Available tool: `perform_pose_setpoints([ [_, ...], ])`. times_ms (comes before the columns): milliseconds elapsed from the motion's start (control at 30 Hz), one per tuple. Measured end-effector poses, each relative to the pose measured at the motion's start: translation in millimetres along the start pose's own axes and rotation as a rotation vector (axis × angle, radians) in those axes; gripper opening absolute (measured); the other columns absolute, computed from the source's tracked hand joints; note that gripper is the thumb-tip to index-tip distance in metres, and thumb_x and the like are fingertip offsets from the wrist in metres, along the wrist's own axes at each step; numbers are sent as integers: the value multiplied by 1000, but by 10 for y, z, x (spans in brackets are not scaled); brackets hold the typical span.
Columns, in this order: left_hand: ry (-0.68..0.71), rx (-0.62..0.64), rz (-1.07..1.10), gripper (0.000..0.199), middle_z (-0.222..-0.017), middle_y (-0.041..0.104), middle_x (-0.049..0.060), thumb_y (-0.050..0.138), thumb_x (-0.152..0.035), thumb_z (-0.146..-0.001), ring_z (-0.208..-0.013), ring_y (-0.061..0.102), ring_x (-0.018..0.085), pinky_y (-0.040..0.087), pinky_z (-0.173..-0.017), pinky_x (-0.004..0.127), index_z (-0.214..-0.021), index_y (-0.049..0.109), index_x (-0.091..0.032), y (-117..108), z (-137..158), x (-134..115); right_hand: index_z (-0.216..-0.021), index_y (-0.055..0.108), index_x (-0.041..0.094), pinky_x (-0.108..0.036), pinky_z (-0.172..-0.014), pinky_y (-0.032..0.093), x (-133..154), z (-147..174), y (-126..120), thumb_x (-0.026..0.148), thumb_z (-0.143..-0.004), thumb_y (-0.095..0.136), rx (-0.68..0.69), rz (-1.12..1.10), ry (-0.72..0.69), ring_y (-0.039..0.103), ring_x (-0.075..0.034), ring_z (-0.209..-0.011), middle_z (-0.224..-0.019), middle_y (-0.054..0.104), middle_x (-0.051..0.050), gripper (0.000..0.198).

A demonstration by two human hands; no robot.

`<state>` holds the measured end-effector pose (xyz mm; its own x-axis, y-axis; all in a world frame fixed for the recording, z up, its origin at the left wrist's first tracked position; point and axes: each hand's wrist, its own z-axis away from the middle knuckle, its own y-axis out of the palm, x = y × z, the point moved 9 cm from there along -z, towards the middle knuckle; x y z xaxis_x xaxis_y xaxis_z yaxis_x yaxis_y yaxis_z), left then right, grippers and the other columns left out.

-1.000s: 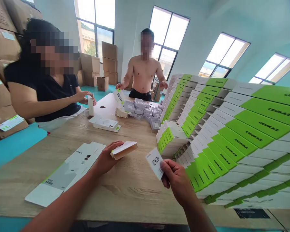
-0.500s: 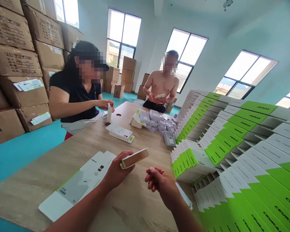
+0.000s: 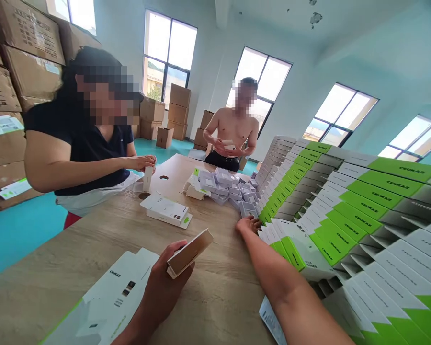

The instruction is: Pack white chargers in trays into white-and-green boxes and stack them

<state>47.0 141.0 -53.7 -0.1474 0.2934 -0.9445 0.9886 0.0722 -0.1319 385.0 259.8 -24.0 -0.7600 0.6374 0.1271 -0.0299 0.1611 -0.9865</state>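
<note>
My left hand (image 3: 167, 273) is wrapped round a small carton (image 3: 192, 253) whose open end shows its brown cardboard inside. Beneath that forearm lie flat white, grey and green printed cartons (image 3: 107, 292). My right hand (image 3: 249, 224) is stretched far forward, fingers apart, at the near edge of a pile of small whitish packs (image 3: 233, 189). The closest pack (image 3: 248, 209) lies just beyond its fingertips; whether they touch it, I cannot tell. Right of that hand stand short rows of white-and-green boxes (image 3: 290, 249).
High stacks of white-and-green boxes (image 3: 373, 201) line the table's right side. Two co-workers, one at the left (image 3: 89, 148) and one at the far end (image 3: 233, 129), handle small boxes. A white box (image 3: 167, 211) lies mid-table (image 3: 215, 292). Brown cartons (image 3: 32, 72) are piled behind.
My right hand has moved forward from beside the carton to the pile of packs, its curled fingers now spread. My left hand still holds the carton, slightly lower. The view has shifted.
</note>
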Motion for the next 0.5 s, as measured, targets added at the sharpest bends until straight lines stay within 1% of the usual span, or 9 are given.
perform_pose_setpoints([
  [100, 12, -33, 17, 39, -100, 74, 5, 70, -41, -87, -84, 71, 25, 60, -73, 34, -120, 64, -22, -30, -17, 12, -135, 59, 19, -53, -102, 54, -35, 99, 34, 38, -99, 66, -35, 93, -42, 62, -29, -123, -140, 60, -11, 41],
  [200, 86, -42, 37, 39, -109, 73, 7, 72, -37, -85, -92, 72, 26, 61, -78, 35, -121, 64, -23, -38, -20, -75, -139, 57, 19, -55, -105, 50, 75, 391, 73, 39, -100, 64, -30, 149, -190, 61, -29, -125, -139, 61, -11, 44],
  [300, 217, -6, 57, 38, -121, 71, 8, 71, -29, -86, -107, 70, 27, 58, -95, 39, -123, 63, -24, -43, 4, -251, -139, 57, 17, -52, -103, 49, 241, 878, 78, 37, -99, 64, 24, 159, -366, 62, -33, -123, -135, 63, -17, 46],
  [367, 324, 28, 54, 40, -127, 68, 10, 69, -23, -85, -120, 65, 28, 54, -104, 41, -125, 62, -24, -60, 39, -391, -133, 63, 14, -47, -97, 50, 321, 1288, 56, 41, -97, 63, 82, 148, -475, 66, -35, -118, -130, 65, -23, 44],
  [433, 400, 73, 40, 44, -131, 67, 12, 68, -19, -84, -126, 62, 29, 51, -108, 41, -127, 62, -24, -72, 75, -497, -123, 69, 12, -42, -91, 51, 343, 1713, 14, 49, -99, 58, 156, 126, -582, 70, -35, -111, -122, 69, -24, 45],
  [500, 433, 123, 29, 47, -130, 68, 13, 70, -19, -82, -125, 63, 29, 53, -106, 41, -128, 62, -23, -73, 107, -559, -116, 72, 12, -39, -89, 52, 305, 2091, -53, 55, -102, 48, 240, 92, -699, 72, -32, -105, -115, 73, -23, 51],
])
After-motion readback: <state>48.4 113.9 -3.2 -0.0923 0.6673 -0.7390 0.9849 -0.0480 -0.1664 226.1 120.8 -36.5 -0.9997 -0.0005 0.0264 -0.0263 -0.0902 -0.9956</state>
